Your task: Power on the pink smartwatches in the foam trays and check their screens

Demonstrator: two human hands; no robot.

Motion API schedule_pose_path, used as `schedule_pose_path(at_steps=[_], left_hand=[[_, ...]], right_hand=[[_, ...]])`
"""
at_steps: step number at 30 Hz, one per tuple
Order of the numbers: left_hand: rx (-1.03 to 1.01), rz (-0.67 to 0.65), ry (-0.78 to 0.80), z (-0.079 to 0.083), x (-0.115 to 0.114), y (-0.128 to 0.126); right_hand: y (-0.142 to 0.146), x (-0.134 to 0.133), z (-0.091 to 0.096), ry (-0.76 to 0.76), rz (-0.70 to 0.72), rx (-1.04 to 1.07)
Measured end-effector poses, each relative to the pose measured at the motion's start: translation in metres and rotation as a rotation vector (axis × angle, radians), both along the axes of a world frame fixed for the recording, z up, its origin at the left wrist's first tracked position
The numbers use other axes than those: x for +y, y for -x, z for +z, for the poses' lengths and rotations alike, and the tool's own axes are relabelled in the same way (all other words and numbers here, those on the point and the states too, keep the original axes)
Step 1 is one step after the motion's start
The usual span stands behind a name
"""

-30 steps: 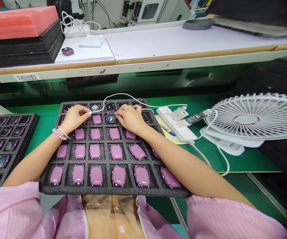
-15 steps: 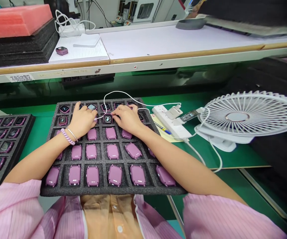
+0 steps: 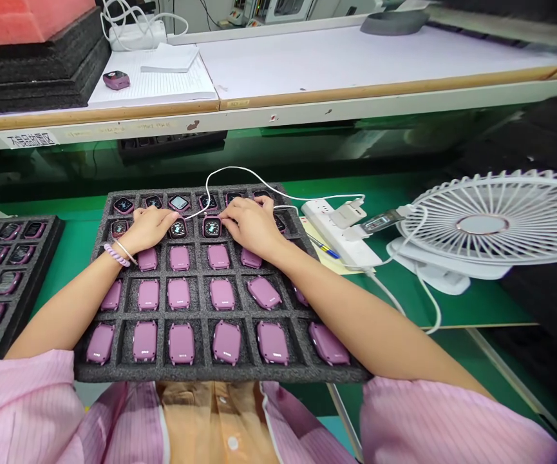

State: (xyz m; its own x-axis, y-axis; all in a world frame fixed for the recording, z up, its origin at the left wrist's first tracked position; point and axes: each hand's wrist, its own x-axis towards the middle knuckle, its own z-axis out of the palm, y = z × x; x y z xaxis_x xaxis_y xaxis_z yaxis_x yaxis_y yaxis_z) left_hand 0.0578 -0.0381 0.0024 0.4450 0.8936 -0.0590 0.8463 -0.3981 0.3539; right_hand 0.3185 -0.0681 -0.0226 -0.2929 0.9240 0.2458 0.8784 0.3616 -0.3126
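A dark foam tray [image 3: 254,372] holds several purple smartwatch bodies in its cells. The front rows lie back side up, while the two far rows show their screens. My left hand [image 3: 151,227], with a bracelet and a purple coil at the wrist, has its fingers closed at the edge of a lit smartwatch [image 3: 178,227]. Beside those fingertips is the end of a thin white cable [image 3: 232,168]. My right hand [image 3: 252,224] pinches the right edge of another lit smartwatch [image 3: 212,226] in the neighbouring cell. Its curled fingers cover part of the far-right cells.
To the right, a white power strip [image 3: 339,232] carries plugged-in adapters, with a pen [image 3: 324,246] beside it and a white fan [image 3: 490,225] beyond. Another watch tray [image 3: 41,258] lies at left. On the shelf, a loose watch [image 3: 116,80] rests on paper near stacked foam [image 3: 37,71].
My left hand has drawn back to the left, uncovering the lit smartwatch at its fingertips. My right hand stays by the same watch. The camera view has tilted down slightly.
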Motion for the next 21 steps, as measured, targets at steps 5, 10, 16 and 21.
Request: schedule_pose_path(at_steps=[5,10,16,21], left_hand=[[-0.029,0.014,0.02,-0.0004,0.0004,-0.0007],[-0.048,0.028,0.024,-0.0003,-0.0009,-0.0018],[-0.035,0.024,0.016,0.0001,-0.0013,-0.003],[-0.007,0.028,0.028,0.0013,-0.0004,-0.0031]], right_hand=[[0.0015,0.0001,0.0014,0.015,-0.006,-0.016],[0.002,-0.0001,0.0018,0.017,-0.007,-0.007],[0.002,0.0006,-0.0005,0.0,-0.01,-0.002],[0.001,0.0017,-0.0025,-0.019,0.008,0.008]])
